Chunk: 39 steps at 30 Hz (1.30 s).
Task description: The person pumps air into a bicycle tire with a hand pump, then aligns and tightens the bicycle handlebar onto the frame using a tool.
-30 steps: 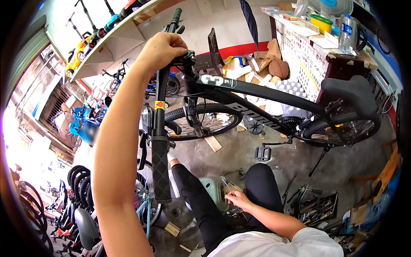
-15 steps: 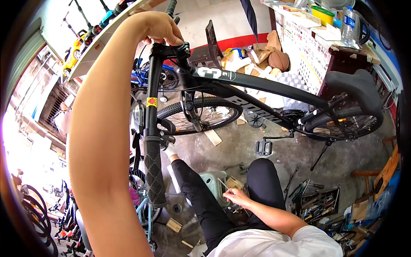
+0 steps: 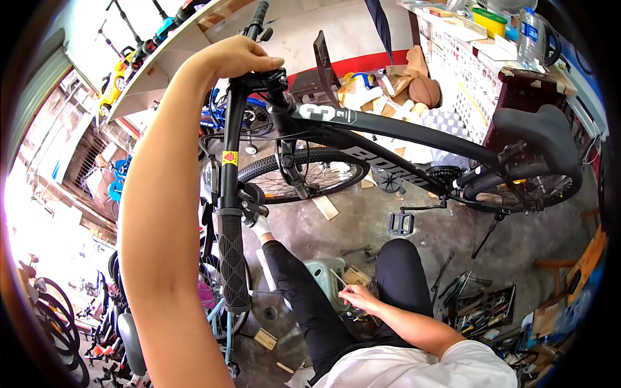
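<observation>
A black mountain bike [image 3: 401, 132] stands across the view, its front wheel [image 3: 304, 174] turned toward the left. My left hand [image 3: 240, 57] lies over the middle of its handlebar [image 3: 231, 132], beside the stem [image 3: 270, 80]. The fingers bend down around the bar, and their tips are partly hidden. Low in front of me, between my knees, my right hand [image 3: 359, 297] is closed on a thin metal rod [image 3: 338, 280], which points up and to the left. The rod's kind cannot be made out, and it is apart from the bike.
A tray of tools [image 3: 485, 307] lies on the floor at right, with pliers [image 3: 456, 284] beside it. A pale green stool [image 3: 317, 271] is between my legs. Behind the bike are a dark chair [image 3: 320, 71], cardboard scraps and a basketball [image 3: 424, 92]. More bikes stand at left.
My left hand has shifted slightly at the stem, its fingers now lying flatter over it. The view has moved a little. My right hand and the rod stay nearly still.
</observation>
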Each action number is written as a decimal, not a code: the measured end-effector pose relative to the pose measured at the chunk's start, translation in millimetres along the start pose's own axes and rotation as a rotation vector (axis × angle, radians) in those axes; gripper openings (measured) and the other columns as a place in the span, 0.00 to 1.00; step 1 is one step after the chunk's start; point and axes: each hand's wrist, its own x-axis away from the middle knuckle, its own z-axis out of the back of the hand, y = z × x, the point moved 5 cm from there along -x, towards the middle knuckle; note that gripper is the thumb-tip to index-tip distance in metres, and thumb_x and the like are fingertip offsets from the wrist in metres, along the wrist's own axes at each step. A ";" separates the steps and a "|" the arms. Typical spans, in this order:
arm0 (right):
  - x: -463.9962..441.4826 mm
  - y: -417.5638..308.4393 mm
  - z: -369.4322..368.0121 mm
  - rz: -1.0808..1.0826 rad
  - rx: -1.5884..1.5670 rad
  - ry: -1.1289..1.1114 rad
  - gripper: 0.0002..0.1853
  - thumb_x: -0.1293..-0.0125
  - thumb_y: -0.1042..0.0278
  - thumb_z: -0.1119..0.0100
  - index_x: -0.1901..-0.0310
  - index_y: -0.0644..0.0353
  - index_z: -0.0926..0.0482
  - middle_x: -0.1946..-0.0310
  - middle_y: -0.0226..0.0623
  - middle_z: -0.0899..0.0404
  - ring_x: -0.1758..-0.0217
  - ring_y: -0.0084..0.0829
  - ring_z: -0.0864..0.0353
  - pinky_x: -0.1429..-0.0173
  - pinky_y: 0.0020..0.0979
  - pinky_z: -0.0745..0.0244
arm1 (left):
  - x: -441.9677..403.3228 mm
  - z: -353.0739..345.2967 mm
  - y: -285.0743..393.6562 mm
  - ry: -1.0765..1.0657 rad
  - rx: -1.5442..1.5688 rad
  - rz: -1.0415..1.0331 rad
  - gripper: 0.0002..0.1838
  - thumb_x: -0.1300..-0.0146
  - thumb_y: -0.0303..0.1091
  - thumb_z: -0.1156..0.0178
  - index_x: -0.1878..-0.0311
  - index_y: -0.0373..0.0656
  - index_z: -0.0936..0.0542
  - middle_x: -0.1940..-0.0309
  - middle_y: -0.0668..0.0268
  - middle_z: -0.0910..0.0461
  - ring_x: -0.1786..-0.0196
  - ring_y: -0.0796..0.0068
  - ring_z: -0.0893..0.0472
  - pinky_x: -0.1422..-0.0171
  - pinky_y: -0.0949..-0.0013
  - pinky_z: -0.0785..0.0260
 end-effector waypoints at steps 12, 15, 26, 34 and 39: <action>-9.2 11.7 7.2 0.075 0.127 0.063 0.23 0.28 0.43 0.37 0.54 0.59 0.16 0.70 0.30 0.15 0.70 0.21 0.21 0.65 0.29 0.29 | 11.7 -13.8 -20.6 0.383 0.323 -0.029 0.20 0.30 0.51 0.35 0.48 0.45 0.10 0.59 0.60 0.10 0.57 0.65 0.14 0.48 0.65 0.23; 1.3 -2.2 7.7 0.086 -0.071 -0.025 0.21 0.21 0.44 0.45 0.51 0.55 0.16 0.70 0.26 0.19 0.72 0.16 0.28 0.70 0.23 0.34 | 66.5 -6.8 -40.9 0.474 1.062 -0.216 0.21 0.22 0.44 0.41 0.38 0.36 0.18 0.48 0.64 0.14 0.51 0.78 0.20 0.45 0.74 0.29; 44.6 -113.8 56.9 0.352 0.232 0.215 0.29 0.19 0.44 0.50 0.63 0.61 0.10 0.70 0.31 0.12 0.67 0.23 0.15 0.59 0.29 0.21 | 414.6 -314.0 -74.1 1.002 1.194 0.730 0.10 0.20 0.37 0.45 0.55 0.41 0.21 0.69 0.71 0.22 0.68 0.85 0.28 0.64 0.78 0.39; 88.0 -332.1 49.8 0.516 0.083 0.008 0.28 0.19 0.46 0.49 0.64 0.66 0.15 0.75 0.34 0.18 0.84 0.20 0.24 0.79 0.22 0.32 | 358.8 -340.5 28.2 0.381 0.989 0.170 0.45 0.37 0.27 0.29 0.20 0.40 0.42 0.27 0.53 0.30 0.40 0.61 0.19 0.43 0.62 0.21; 100.9 -435.5 43.5 0.623 -0.017 -0.040 0.28 0.20 0.46 0.46 0.67 0.66 0.17 0.79 0.36 0.20 0.89 0.23 0.29 0.84 0.23 0.37 | 308.6 -280.3 57.2 0.489 1.089 0.011 0.43 0.35 0.23 0.34 0.19 0.40 0.44 0.30 0.51 0.27 0.45 0.64 0.16 0.44 0.64 0.21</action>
